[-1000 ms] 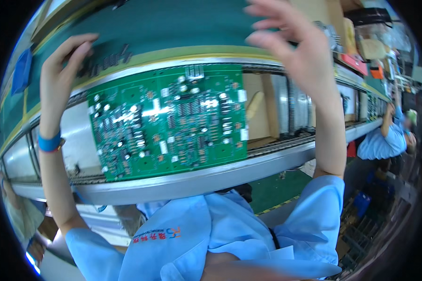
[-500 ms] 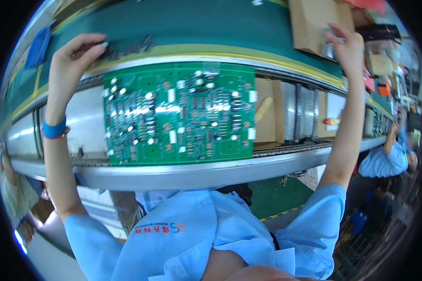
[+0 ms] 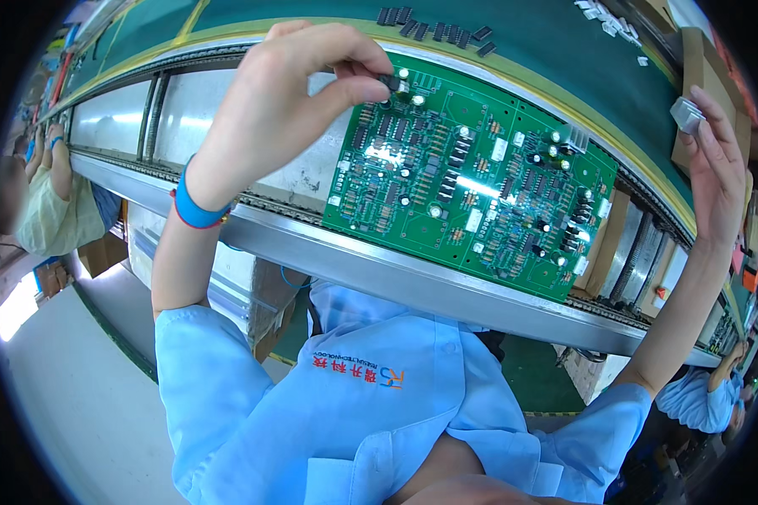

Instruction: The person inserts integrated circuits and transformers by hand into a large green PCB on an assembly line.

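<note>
A green circuit board [image 3: 446, 202] full of small parts lies slantwise across the conveyor rails. Over its far left corner, my left hand [image 3: 303, 84] pinches a small black component [image 3: 390, 82] between thumb and forefinger, close to the board's surface. My right hand [image 3: 716, 172], raised at the far right beyond the rail, grips a grey finned heat sink [image 3: 687, 115] with its fingertips. Another finned metal piece [image 3: 577, 139] stands near the board's far right edge. Whether the black component touches the board is hard to see.
Several black chips [image 3: 438, 32] lie on the green bench mat past the far rail. White connectors [image 3: 611, 21] are scattered farther right, beside a cardboard box [image 3: 699, 76]. The near metal rail [image 3: 379, 269] runs between me and the board. Co-workers sit at both sides.
My left hand has moved right from the mat to the board's corner, bringing the black component. My right hand has come away from the box with the heat sink. The view has turned.
</note>
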`<state>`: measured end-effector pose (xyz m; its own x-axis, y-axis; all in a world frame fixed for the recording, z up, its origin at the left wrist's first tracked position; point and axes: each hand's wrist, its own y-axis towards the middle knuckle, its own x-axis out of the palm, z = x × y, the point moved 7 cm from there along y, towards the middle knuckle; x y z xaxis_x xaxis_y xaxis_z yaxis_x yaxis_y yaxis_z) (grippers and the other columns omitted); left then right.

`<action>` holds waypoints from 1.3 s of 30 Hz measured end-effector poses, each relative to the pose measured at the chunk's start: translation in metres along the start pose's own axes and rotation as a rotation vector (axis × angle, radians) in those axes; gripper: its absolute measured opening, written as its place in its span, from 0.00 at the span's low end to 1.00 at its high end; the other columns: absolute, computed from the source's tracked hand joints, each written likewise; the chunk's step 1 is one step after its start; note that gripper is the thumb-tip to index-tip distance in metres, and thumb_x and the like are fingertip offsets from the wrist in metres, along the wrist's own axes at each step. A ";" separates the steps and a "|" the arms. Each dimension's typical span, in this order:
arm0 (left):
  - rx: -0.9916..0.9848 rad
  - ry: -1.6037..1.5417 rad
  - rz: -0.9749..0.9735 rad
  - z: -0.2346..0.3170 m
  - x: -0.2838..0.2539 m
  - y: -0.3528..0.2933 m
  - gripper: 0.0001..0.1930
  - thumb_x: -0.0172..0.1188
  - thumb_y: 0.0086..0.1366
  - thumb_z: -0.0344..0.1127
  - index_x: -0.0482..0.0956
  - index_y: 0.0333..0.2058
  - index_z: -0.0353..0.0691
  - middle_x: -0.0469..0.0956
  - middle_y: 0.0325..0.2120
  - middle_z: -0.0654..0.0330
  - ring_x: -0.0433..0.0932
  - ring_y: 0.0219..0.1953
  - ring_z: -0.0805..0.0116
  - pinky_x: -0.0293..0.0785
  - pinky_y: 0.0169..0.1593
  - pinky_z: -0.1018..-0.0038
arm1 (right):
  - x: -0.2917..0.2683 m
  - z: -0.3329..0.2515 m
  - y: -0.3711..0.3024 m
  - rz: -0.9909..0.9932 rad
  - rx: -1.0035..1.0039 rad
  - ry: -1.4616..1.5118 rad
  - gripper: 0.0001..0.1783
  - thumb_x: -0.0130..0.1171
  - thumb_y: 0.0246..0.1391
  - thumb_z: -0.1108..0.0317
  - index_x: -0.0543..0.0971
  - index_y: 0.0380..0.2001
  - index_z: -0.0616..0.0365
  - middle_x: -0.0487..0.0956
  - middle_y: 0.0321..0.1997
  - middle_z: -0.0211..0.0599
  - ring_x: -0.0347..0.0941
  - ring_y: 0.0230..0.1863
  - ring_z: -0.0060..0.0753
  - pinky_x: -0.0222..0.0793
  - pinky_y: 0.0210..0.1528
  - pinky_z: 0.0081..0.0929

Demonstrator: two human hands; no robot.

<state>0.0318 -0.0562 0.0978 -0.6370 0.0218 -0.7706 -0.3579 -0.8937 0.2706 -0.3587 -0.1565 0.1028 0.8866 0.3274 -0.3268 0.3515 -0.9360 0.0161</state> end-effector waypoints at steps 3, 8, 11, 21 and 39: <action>0.172 0.203 0.024 0.011 0.002 -0.004 0.05 0.67 0.59 0.31 0.80 0.31 0.41 0.78 0.27 0.64 0.76 0.31 0.67 0.66 0.50 0.68 | 0.037 -0.006 0.009 -0.057 0.008 0.190 0.24 0.54 0.66 0.62 0.72 0.62 0.61 0.72 0.63 0.38 0.70 0.57 0.23 0.61 0.58 0.21; 0.226 0.364 0.005 0.011 0.014 -0.004 0.06 0.67 0.57 0.31 0.78 0.32 0.42 0.77 0.29 0.65 0.76 0.36 0.65 0.64 0.53 0.65 | 0.063 0.005 0.020 -0.214 0.114 0.400 0.29 0.51 0.66 0.67 0.63 0.67 0.69 0.73 0.57 0.41 0.71 0.55 0.28 0.66 0.58 0.21; 0.281 0.452 0.032 0.016 0.019 -0.004 0.06 0.66 0.58 0.29 0.77 0.33 0.42 0.76 0.30 0.65 0.76 0.35 0.64 0.64 0.54 0.64 | 0.083 0.007 0.019 -0.263 0.148 0.503 0.32 0.52 0.65 0.69 0.58 0.69 0.69 0.73 0.58 0.42 0.74 0.52 0.29 0.72 0.53 0.20; 0.311 0.619 -0.060 0.029 0.031 -0.002 0.06 0.65 0.57 0.28 0.76 0.32 0.42 0.73 0.31 0.63 0.77 0.34 0.65 0.62 0.58 0.62 | 0.080 0.030 0.011 -0.208 0.175 0.589 0.35 0.56 0.63 0.70 0.57 0.70 0.65 0.70 0.61 0.44 0.69 0.54 0.27 0.67 0.49 0.17; 0.348 0.509 0.033 0.021 0.002 0.011 0.07 0.67 0.56 0.28 0.82 0.35 0.42 0.77 0.30 0.63 0.77 0.34 0.65 0.64 0.54 0.64 | 0.120 0.007 0.018 -0.255 0.148 0.506 0.25 0.54 0.66 0.62 0.68 0.61 0.63 0.76 0.56 0.44 0.75 0.54 0.36 0.70 0.56 0.27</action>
<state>0.0123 -0.0569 0.1112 -0.2764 -0.2968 -0.9141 -0.6001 -0.6896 0.4054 -0.2479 -0.1348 0.0576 0.8255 0.5318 0.1892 0.5593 -0.8155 -0.1484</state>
